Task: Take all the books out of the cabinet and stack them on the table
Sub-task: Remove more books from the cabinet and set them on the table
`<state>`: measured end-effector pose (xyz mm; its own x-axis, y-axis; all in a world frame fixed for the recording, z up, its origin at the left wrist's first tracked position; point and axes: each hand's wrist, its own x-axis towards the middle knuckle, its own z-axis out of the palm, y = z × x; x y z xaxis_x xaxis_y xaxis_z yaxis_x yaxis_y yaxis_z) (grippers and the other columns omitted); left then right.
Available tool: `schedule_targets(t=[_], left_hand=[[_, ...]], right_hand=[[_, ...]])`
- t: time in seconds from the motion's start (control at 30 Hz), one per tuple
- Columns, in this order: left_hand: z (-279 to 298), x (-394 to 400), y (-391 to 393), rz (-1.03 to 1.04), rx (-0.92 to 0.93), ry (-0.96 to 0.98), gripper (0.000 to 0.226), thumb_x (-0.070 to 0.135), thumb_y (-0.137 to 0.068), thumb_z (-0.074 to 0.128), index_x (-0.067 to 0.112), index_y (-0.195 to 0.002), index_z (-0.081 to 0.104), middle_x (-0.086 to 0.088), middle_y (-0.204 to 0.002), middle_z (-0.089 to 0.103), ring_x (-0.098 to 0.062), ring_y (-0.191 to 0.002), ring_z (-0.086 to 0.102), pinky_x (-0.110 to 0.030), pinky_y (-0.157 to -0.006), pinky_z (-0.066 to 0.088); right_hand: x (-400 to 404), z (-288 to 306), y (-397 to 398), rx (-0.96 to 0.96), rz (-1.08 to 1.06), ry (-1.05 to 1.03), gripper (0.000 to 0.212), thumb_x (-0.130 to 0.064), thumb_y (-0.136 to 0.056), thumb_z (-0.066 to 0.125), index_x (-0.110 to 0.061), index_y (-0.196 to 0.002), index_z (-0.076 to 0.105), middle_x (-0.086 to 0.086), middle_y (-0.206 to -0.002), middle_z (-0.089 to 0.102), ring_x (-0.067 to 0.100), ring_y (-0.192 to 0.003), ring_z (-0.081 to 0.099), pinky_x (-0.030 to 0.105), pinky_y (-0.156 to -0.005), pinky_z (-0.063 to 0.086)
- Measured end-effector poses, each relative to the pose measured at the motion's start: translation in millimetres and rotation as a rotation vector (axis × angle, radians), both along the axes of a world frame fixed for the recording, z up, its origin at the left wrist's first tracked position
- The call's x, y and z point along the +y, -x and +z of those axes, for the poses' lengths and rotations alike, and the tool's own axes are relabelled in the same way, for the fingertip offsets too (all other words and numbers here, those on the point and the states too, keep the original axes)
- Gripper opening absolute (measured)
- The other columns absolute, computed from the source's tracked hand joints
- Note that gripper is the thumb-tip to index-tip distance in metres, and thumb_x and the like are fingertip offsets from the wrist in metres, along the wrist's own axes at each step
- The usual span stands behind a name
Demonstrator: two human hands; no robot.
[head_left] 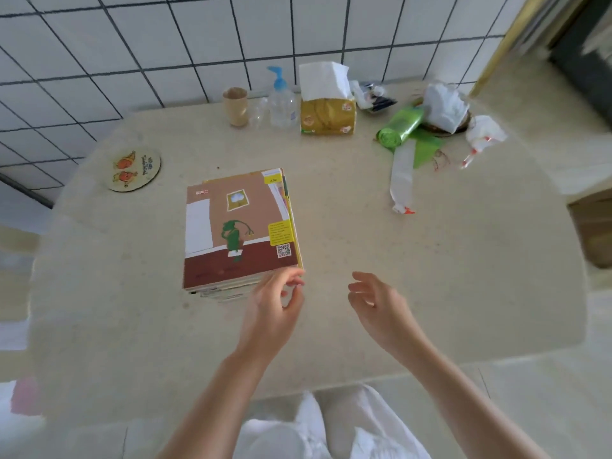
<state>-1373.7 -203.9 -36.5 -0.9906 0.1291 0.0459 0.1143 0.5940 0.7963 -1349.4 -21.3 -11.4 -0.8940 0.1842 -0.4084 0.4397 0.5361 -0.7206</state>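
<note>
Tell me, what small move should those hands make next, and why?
Probably draw both hands back from the stack of books and turn for more. The left hand only brushes the stack's near corner with open fingers, the right hand hangs empty over the table, and the top book lies flat. The cabinet is out of view.

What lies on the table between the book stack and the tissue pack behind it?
Nothing: the head view shows bare table between the book stack and the tissue pack.
</note>
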Motion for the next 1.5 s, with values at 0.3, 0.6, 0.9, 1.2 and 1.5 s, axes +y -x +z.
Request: schedule_targets(t=[0.3,0.6,0.9,1.2,1.5], left_hand=[[-24.4,-12.9,-30.3,-0.485,-0.289,0.169,0.026,0.014,-0.087,0.059,0.023,-0.11,0.067,0.01,-0.092,0.068,-0.008,-0.086,0.063,-0.031,-0.081,0.053],[-25.5,14.8,-91.4,-0.873,-0.326,0.268,0.024,0.016,-0.089,0.059,0.033,-0.103,0.067,0.011,-0.083,0.072,-0.003,-0.076,0.065,-0.026,-0.076,0.054],[-30.2,77.7,-193.0,-1.358,-0.209,0.384,0.025,0.015,-0.086,0.062,0.032,-0.104,0.064,0.013,-0.083,0.07,-0.003,-0.075,0.065,-0.021,-0.073,0.05],[-39.0,108.5,-377.2,-1.734,-0.171,0.424,0.017,0.017,-0.089,0.065,0.029,-0.101,0.067,0.014,-0.077,0.065,-0.001,-0.069,0.062,-0.024,-0.07,0.05],[-39.9,89.5,-604.9,-1.969,-0.208,0.436,0.02,0.016,-0.089,0.063,0.028,-0.105,0.068,0.012,-0.08,0.065,-0.002,-0.064,0.058,-0.027,-0.07,0.05]], right_hand=[[-31.8,-19.7,-96.5,0.03,-0.371,0.017,0.035,-0.009,-0.093,0.053,-0.011,-0.128,0.056,0.006,-0.111,0.07,0.018,-0.105,0.065,0.025,-0.094,0.047],[-63.3,-28.9,-231.9,-0.005,-0.744,-0.017,0.031,-0.01,-0.092,0.055,-0.009,-0.123,0.058,0.004,-0.108,0.069,0.016,-0.102,0.065,0.017,-0.085,0.044],[-85.9,-22.0,-376.5,-0.066,-1.113,-0.078,0.031,-0.018,-0.094,0.053,-0.012,-0.124,0.058,-0.001,-0.113,0.067,0.01,-0.105,0.062,0.01,-0.081,0.038],[-152.6,-20.6,-569.2,-0.138,-1.57,-0.08,0.033,-0.018,-0.094,0.053,-0.013,-0.126,0.056,0.0,-0.115,0.067,0.014,-0.105,0.063,0.028,-0.092,0.048],[-221.9,-21.5,-758.5,-0.242,-1.846,-0.086,0.033,-0.022,-0.094,0.054,-0.014,-0.126,0.056,0.002,-0.112,0.068,0.019,-0.105,0.063,0.03,-0.089,0.047]])
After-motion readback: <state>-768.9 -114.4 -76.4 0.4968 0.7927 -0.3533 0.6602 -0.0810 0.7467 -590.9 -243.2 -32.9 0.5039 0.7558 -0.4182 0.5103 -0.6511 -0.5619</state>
